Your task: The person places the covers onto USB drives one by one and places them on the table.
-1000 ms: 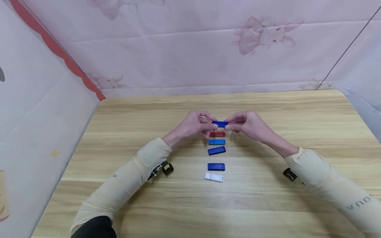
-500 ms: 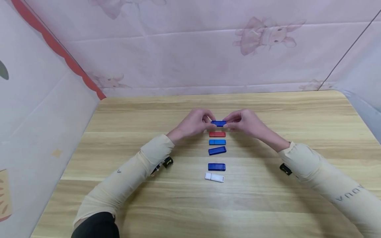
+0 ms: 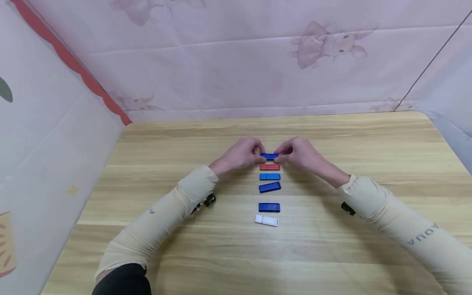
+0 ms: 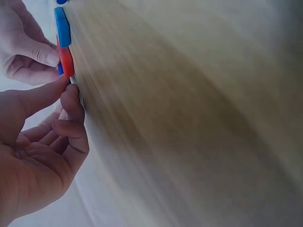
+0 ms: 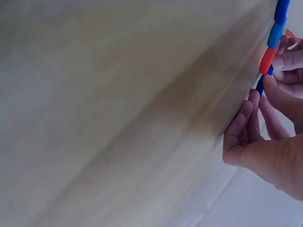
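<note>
Between my two hands, at the far end of a column, is a dark blue USB flash drive (image 3: 269, 157). My left hand (image 3: 245, 153) pinches its left end with thumb and fingers. The right hand (image 3: 300, 153) pinches the opposite end the same way. Just nearer lies a red flash drive (image 3: 270, 167), then a light blue one, the light blue flash drive (image 3: 270, 176). In the right wrist view, part of the held blue drive (image 5: 260, 86) shows beside the fingertips. The left wrist view shows the red drive (image 4: 66, 62) above the left fingertips, with the held drive mostly hidden.
Closer along the wooden table (image 3: 317, 254) lie a slightly slanted dark blue drive (image 3: 270, 187), another dark blue drive (image 3: 269, 207) after a wider gap, and a white drive (image 3: 266, 220) nearest. A pink printed cloth (image 3: 228, 82) rises behind the far table edge.
Both hands have brought the dark blue drive slightly left and nearer to the red one. My left fingers no longer cover the red drive's left end. The other drives have stayed put.
</note>
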Demonstrator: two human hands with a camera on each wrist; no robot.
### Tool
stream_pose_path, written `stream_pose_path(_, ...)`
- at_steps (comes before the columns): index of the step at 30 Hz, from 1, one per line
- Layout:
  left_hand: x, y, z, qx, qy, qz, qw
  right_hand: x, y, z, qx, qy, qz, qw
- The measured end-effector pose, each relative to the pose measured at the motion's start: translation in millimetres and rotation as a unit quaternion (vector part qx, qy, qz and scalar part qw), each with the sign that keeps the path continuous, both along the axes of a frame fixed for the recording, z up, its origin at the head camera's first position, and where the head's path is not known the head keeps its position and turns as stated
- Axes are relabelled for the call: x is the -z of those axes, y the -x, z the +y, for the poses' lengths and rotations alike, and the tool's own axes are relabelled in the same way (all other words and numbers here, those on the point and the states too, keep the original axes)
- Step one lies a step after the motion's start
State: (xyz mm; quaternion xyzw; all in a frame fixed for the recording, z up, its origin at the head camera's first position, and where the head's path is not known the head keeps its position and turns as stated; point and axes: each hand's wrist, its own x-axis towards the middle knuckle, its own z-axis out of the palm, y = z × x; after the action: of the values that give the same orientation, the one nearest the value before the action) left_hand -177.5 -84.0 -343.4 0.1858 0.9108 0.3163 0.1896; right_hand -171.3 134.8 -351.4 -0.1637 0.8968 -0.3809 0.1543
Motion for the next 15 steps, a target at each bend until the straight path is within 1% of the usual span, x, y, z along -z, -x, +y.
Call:
stream_pose_path(6,0.0,-1.3,-1,0.006,0.0,-0.006,1.0,4.8,-3.8,-2,0.009,0.002,0.005,1.0)
stream_pose_path(12,0.5,-4.3,-4,0.011,0.0,-0.021,0.9997,11.6,-7.0,-1,0.001,0.011,0.004,1.0)
stream_pose_path(15,0.6,-4.6,-5,0.012,0.0,-0.027,0.9996,11.1,-7.5,0,0.004,0.005,0.006,1.0)
